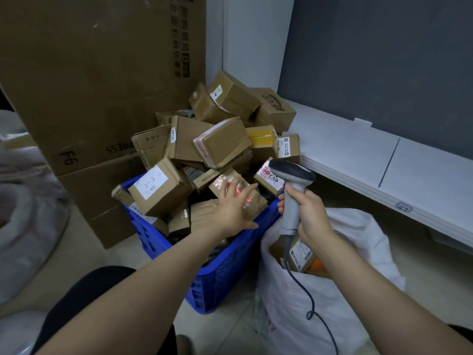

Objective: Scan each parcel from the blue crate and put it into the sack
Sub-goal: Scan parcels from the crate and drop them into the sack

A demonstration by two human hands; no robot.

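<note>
A blue crate [230, 267] on the floor is heaped with several brown cardboard parcels. My left hand [231, 207] reaches over the crate's near rim, fingers spread and straight, onto a small taped parcel [253, 201] near the front; red scanner light falls on that parcel. My right hand [308, 213] grips the grey handle of a barcode scanner [291, 183], whose dark head points toward the parcels. A white sack [332, 298] stands open just right of the crate, below my right hand, with labelled parcels [298, 254] visible inside it.
A tall brown carton [97, 98] stands behind and left of the crate. A white low shelf [384, 160] runs along the grey wall on the right. White sacks [28, 221] lie at the left. The scanner's cable [311, 313] hangs over the sack.
</note>
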